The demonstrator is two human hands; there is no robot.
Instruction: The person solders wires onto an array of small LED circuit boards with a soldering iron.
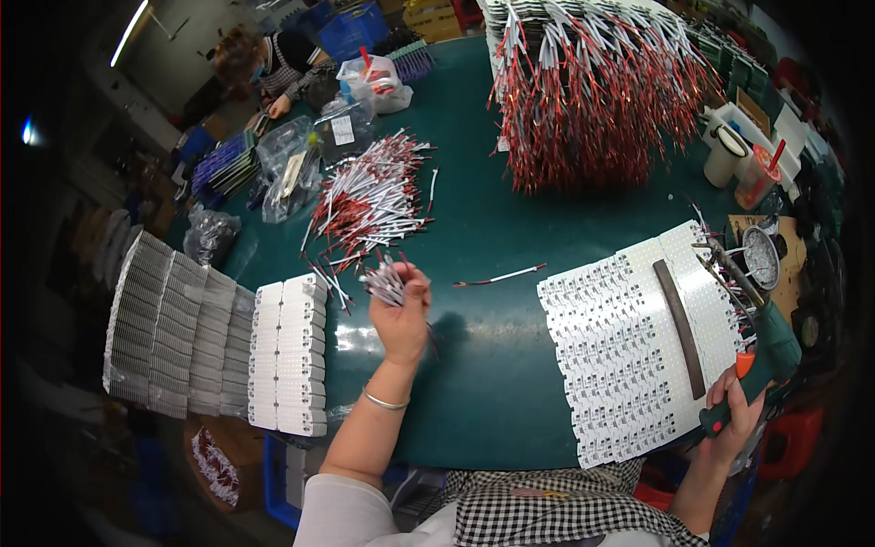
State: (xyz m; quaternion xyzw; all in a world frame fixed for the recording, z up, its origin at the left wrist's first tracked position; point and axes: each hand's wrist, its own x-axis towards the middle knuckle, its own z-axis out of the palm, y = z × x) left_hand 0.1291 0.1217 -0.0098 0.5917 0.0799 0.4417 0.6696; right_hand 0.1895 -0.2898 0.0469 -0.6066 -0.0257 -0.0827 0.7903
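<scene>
Your left hand point(402, 314) is closed around a small bundle of wire leads point(383, 281), thin white-sleeved strands with red ends that fan out above your fingers; the loose pile of the same leads point(369, 202) lies just beyond the bundle on the smooth green table point(492, 237); one stray lead point(501, 275) lies to the right of the bundle; your right hand point(734, 410) grips a green-handled soldering iron point(761, 360) with an orange collar, at the right edge of the white LED strip sheet point(629, 346), a flat panel of small rectangular segments; stacked white strips point(290, 351) sit left of the bundle.
</scene>
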